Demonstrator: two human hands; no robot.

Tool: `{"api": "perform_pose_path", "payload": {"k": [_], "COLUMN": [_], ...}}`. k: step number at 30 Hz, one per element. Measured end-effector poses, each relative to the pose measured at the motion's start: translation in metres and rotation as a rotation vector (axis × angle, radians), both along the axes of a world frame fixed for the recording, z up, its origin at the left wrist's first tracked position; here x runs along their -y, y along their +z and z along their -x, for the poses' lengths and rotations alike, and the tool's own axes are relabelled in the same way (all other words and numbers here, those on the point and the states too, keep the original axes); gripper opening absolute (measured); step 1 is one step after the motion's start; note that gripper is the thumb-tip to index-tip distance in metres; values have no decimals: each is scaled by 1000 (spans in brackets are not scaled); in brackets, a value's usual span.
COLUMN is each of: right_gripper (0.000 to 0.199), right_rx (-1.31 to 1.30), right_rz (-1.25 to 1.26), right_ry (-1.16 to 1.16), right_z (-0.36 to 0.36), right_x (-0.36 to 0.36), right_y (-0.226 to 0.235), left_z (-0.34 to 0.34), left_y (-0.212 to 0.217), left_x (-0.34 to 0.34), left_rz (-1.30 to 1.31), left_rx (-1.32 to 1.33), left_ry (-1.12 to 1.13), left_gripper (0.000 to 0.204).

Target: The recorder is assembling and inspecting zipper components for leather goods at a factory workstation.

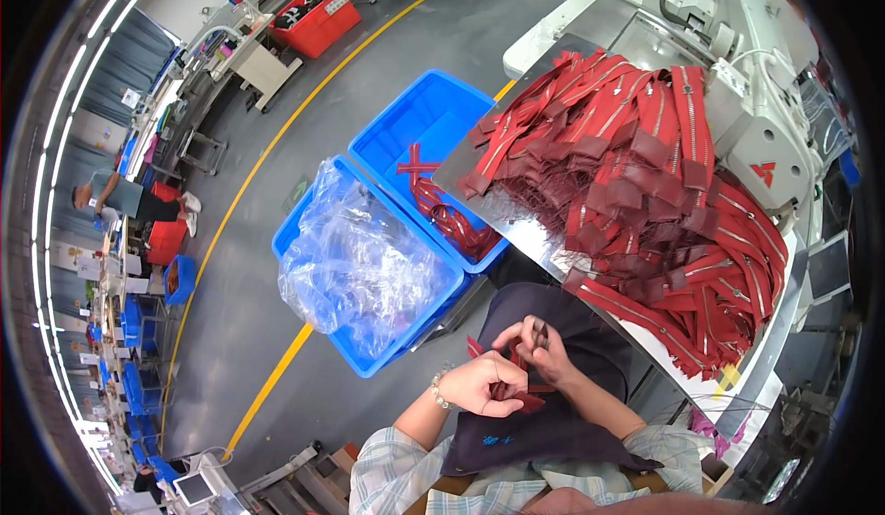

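— What did the hands have hold of?

— The left hand (481,383) was curled shut round a small red zipper piece (513,395), low in the scene over the dark apron (544,423) on the lap. The right hand (539,344) sat just beyond it, touching it, fingers pinched closed on a small dark tool (540,332); it may have been snips, but it was too small to tell.

— And around them?

— To the right, a heap of red zippers (645,201) covered the shiny metal table (525,224) beside a white sewing machine (765,82). To the left of the table stood two blue bins: the far one (415,118) held a few red zippers, the near one (313,224) a crumpled clear plastic bag (355,261). A yellow line (249,174) ran along the grey floor, and far up it sat a red crate (318,17).
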State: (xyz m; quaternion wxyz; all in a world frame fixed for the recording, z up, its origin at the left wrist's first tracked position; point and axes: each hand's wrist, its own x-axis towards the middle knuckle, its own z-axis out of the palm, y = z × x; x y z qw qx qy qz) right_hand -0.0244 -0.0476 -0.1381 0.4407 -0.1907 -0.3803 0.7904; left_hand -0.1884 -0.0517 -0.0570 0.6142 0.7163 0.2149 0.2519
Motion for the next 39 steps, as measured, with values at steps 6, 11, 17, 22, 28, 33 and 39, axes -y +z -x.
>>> {"api": "perform_pose_path", "payload": {"k": [6,11,17,22,28,33,39], "right_gripper": [72,68,55,45,49,43,26], "right_rx": [-104,-5,117,220,504,824,996], "right_rz": [160,65,21,201,-206,-291,-328], "right_ry": [94,-109,-58,-110,-392,-556,-454], "right_z": [-9,-26,-58,-119,-221,-270,-333], "right_x": [26,42,59,75,47,-12,-50], "right_y": [10,21,54,61,120,237,256], "left_z": [-28,-47,-78,-112,-178,-234,-227], "left_y": [17,16,36,50,78,114,144], "left_x": [-12,-10,-17,-32,-62,-116,-148], "left_rz": [66,411,581,588,712,373,-691], "left_rx": [385,515,759,940,994,862,119], "left_ry": [127,253,289,236,461,436,505], "left_gripper": [26,28,26,20,14,8,56]}}
